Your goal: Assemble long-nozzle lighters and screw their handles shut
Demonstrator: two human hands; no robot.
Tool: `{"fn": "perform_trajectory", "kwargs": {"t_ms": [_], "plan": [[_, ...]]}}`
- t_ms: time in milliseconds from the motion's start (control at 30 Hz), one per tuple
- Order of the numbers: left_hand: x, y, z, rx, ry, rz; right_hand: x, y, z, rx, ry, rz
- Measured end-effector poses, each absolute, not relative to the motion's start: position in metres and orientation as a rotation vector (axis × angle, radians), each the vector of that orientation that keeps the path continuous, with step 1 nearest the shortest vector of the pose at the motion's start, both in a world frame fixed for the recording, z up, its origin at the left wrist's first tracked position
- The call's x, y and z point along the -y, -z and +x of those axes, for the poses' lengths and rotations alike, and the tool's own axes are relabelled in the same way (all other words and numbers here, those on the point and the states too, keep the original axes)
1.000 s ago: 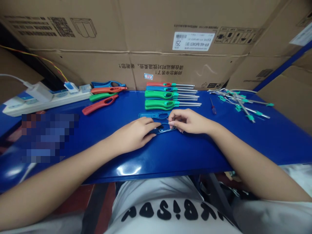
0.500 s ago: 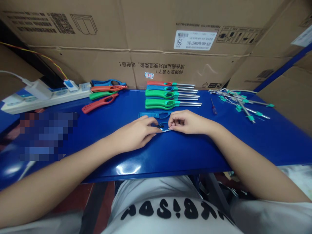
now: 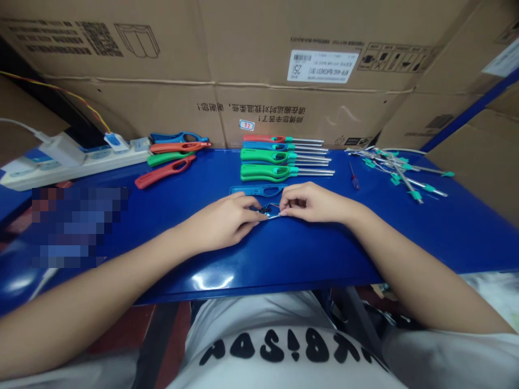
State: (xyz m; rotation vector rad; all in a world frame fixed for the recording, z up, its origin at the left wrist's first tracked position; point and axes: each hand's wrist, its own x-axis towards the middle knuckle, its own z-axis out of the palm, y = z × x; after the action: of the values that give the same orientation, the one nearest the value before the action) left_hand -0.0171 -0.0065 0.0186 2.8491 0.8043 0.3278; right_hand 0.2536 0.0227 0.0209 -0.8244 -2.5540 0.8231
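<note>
My left hand (image 3: 229,222) is closed in a pinch on one end of a thin pale wire (image 3: 274,216), close above the blue table. The fingertips of my right hand (image 3: 310,202) pinch the other end, so the strand spans the small gap between both hands. A small dark part (image 3: 265,209) with thin leads shows beside my left fingers; its shape is mostly hidden. Just behind the hands lies a blue lighter handle shell (image 3: 248,190), partly covered by my right fingers.
Several long-tube lighters (image 3: 267,173) lie stacked behind the shell. Loose handle shells (image 3: 166,170) sit at back left, near a white power strip (image 3: 91,165). On the right are a screwdriver (image 3: 354,181) and a pile of metal tubes with wires (image 3: 401,175). Cardboard (image 3: 162,108) walls the back.
Both hands stay almost in place, pinching the same strand. The whole view has shifted very slightly.
</note>
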Motion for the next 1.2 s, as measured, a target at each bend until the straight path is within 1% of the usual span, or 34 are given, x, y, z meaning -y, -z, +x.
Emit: {"fn": "perform_trajectory", "kwargs": {"t_ms": [467,667,967,1200], "plan": [[0.0064,-0.0225,-0.0156,-0.786,-0.347,2.833,-0.0206,-0.0235,0.2518,2.612,-0.741,-0.866],[0.0069,-0.0216,-0.0152,-0.795,-0.373,2.837,-0.0211,-0.0222,0.2519,2.559,-0.792,-0.921],[0.0061,-0.0194,-0.0159,-0.796,-0.326,2.882,-0.0172,-0.0293,0.2539,2.616,-0.775,-0.784],[0.0069,-0.0179,-0.0161,-0.797,-0.316,2.904,-0.0157,-0.0248,0.2517,2.579,-0.784,-0.77]]}}
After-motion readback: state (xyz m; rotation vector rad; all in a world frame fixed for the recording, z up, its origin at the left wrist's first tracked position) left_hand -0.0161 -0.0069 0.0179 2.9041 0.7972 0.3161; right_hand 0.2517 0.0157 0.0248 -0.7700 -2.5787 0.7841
